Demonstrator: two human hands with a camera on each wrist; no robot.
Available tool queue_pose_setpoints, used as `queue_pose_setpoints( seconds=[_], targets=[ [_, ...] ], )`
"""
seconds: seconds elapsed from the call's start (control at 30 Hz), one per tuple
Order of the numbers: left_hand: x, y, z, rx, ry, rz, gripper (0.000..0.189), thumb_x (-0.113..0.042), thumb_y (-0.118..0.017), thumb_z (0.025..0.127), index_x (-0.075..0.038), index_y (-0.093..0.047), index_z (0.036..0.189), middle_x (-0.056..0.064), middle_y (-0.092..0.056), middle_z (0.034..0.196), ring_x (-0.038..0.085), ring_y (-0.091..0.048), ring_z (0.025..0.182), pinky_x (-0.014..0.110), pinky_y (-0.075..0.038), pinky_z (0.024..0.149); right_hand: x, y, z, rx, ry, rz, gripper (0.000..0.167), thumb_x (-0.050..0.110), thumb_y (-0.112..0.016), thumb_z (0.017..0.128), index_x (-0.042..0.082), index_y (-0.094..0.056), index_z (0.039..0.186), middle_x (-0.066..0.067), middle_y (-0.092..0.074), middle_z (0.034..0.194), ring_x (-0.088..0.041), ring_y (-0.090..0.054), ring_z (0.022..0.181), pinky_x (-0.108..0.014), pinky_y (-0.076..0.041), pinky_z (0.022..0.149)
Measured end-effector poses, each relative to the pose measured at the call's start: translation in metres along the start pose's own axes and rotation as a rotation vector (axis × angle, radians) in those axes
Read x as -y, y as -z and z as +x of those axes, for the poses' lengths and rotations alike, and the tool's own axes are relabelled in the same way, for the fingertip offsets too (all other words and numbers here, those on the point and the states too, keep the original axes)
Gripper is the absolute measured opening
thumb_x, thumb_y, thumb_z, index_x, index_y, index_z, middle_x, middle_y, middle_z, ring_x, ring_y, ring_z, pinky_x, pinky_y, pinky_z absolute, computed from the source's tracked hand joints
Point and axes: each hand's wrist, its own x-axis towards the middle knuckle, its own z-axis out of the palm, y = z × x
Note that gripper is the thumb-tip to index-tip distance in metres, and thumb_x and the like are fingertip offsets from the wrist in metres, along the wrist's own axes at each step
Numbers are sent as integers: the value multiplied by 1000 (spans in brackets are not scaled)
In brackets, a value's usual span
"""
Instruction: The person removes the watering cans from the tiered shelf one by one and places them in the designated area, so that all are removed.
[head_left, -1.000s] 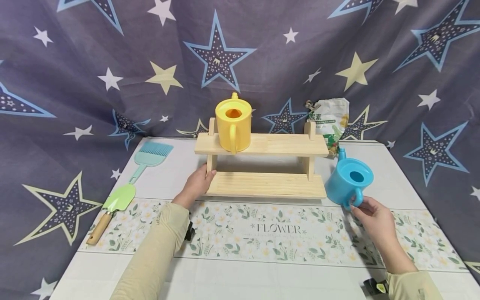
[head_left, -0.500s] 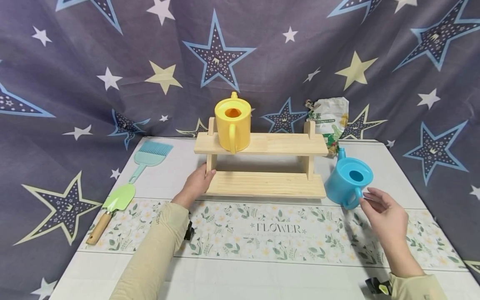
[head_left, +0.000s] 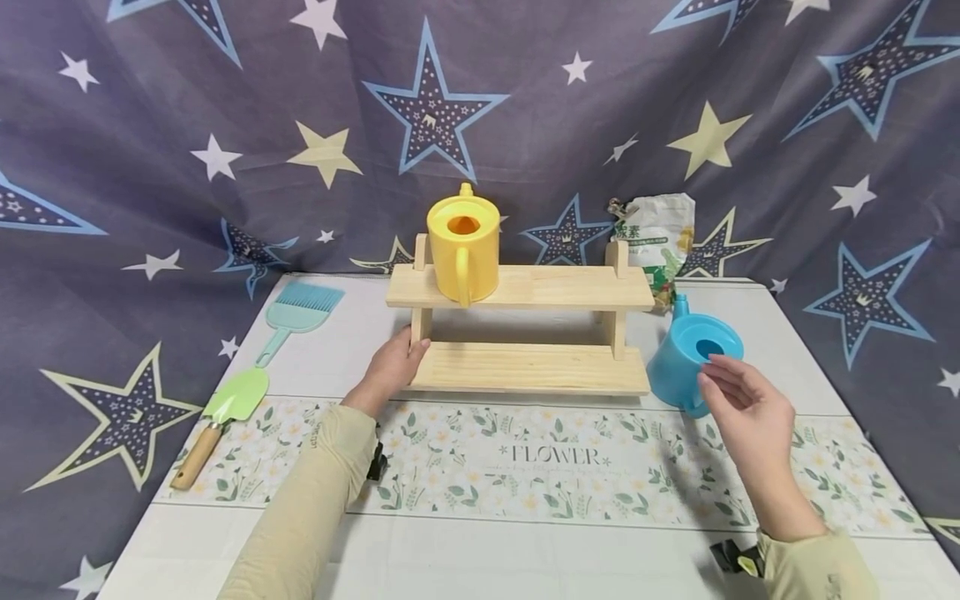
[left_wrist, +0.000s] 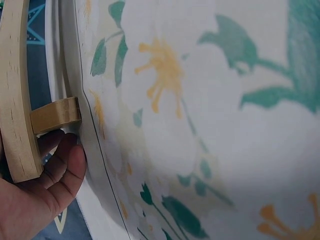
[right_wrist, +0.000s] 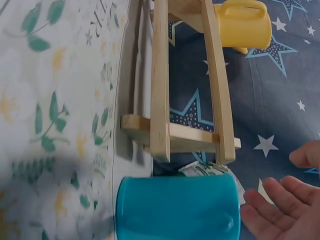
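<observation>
A two-tier wooden shelf [head_left: 525, 367] stands on the table, and my left hand [head_left: 390, 371] grips the left end of its lower board. In the left wrist view, the fingers [left_wrist: 70, 175] curl beneath that board [left_wrist: 22, 100]. A yellow watering can [head_left: 465, 258] sits upright on the left part of the upper board. To the right of the shelf stands a blue watering can [head_left: 675, 371], spout toward the back. My right hand [head_left: 753, 417] holds nothing; its fingers are parted from the thumb and overlap the can's handle side in the head view.
A white fertilizer bag [head_left: 660, 233] stands behind the shelf's right end. At the left lie a light-blue dustpan-shaped brush [head_left: 300, 308] and a green hand trowel [head_left: 240, 396] with a wooden handle. A star-patterned curtain [head_left: 525, 83] closes off the back and sides.
My right hand has let go of the blue can's handle, drawn back to the right, then risen forward toward its rim. The left hand has stayed on the shelf.
</observation>
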Motion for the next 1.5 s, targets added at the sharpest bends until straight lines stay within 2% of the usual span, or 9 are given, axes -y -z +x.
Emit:
queue_pose_setpoints(
  seconds=[0.27,0.67,1.0,1.23,1.5],
  targets=[
    [2,0,0,-3,4,2,46,-33,-41,106,-6,-42,143,19,-56,131,35,-55,117,50,-40,101,6,-17,6,155,36,41,41,20,-67,94,6,-59,132,-16,-66,119,8,-58,98,-9,-45,83],
    [2,0,1,-13,4,4,45,-33,-43,105,-6,-44,141,20,-58,128,34,-57,114,50,-42,99,20,-38,14,280,116,122,45,23,-66,96,3,-56,134,-18,-65,120,3,-60,101,-12,-47,85],
    [2,1,-1,-14,-15,6,44,-30,-43,106,-4,-44,141,21,-58,127,36,-57,113,52,-42,98,39,-50,19,379,123,203,43,21,-67,95,3,-57,133,-17,-65,121,1,-61,101,-14,-49,83],
    [2,1,-2,-20,-19,-1,44,-31,-43,105,-4,-45,140,21,-57,128,36,-57,114,51,-42,97,43,-60,24,437,92,288,45,19,-67,95,2,-56,134,-21,-62,125,-2,-63,102,-19,-51,85],
    [2,2,-2,-27,-33,5,44,-31,-43,105,-3,-46,139,22,-58,128,37,-57,114,52,-42,97,48,-73,27,486,76,338,47,21,-68,94,-2,-55,134,-22,-60,127,-5,-65,99,-21,-52,84]
  ],
)
